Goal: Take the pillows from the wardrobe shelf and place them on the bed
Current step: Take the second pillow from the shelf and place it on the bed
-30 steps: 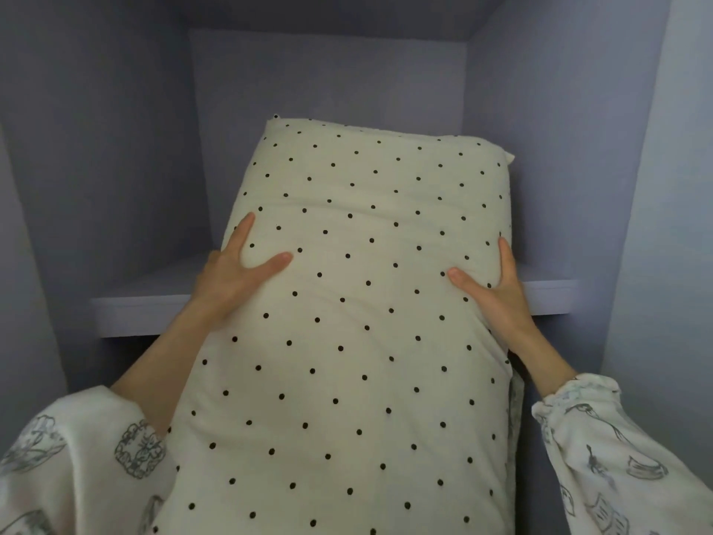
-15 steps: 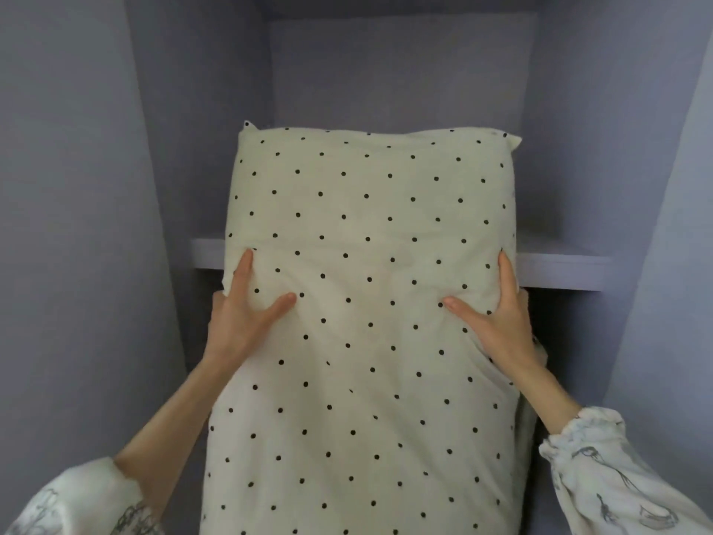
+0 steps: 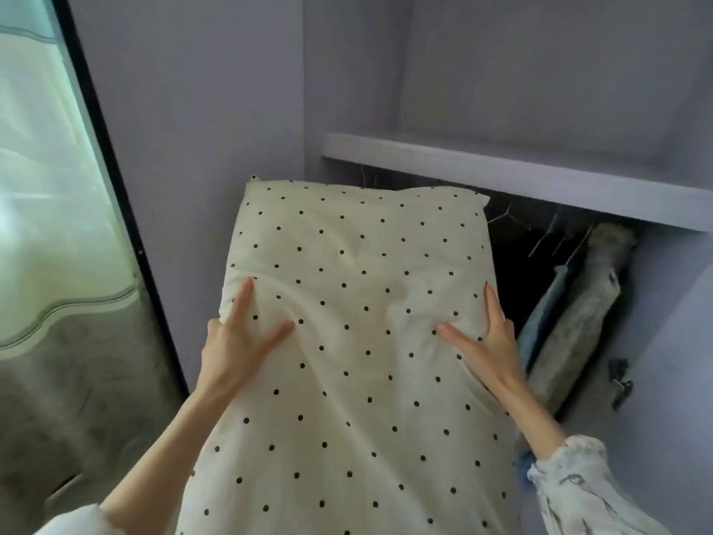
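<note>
A cream pillow with black polka dots (image 3: 359, 341) fills the middle of the view, held out in front of me, below and clear of the pale lilac wardrobe shelf (image 3: 501, 167). My left hand (image 3: 235, 345) grips its left edge, thumb on top and fingers spread along the side. On the right edge, my right hand (image 3: 482, 345) holds it the same way. The shelf's top shows bare where I can see it. No bed is in view.
Below the shelf, wire hangers (image 3: 548, 233) carry hanging clothes: a grey furry garment (image 3: 578, 322) and a blue one (image 3: 544, 314). A door hinge (image 3: 621, 384) sits on the right wardrobe panel. A frosted sliding door with a black frame (image 3: 112, 187) stands at the left.
The pillow has come off the shelf and dropped lower with both hands still on it. The view has swung left and down, revealing the sliding door and the hanging clothes.
</note>
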